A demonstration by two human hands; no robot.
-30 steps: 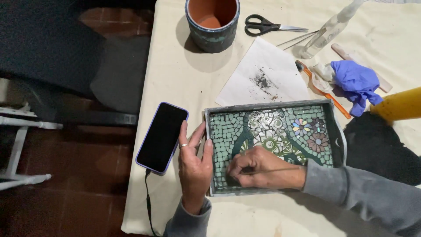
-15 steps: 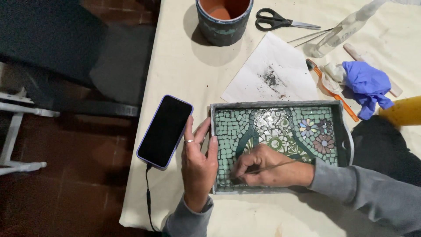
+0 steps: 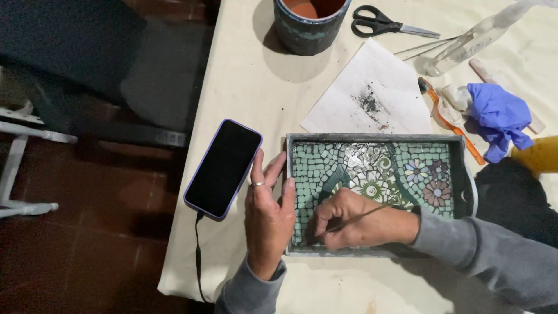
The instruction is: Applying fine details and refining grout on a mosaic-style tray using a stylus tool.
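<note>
A rectangular grey tray with a green and floral mosaic bottom lies on the cream-covered table. My left hand, a ring on one finger, rests flat against the tray's left wall, fingers spread. My right hand sits inside the tray at its near left part, pinching a thin metal pick whose tip points down at the tiles near the lower left corner. A dark phone with a purple case lies just left of my left hand, its cable running down off the table.
A painted clay pot stands at the back. Scissors, a white paper with dark dust, a clear bottle, an orange-handled brush, a blue glove and a yellow object lie behind and right. A dark chair is left.
The view has shifted so the tray sits higher and farther right. My right hand has slid a little toward the tray's near left corner with the pick. My left hand stays on the tray's left wall.
</note>
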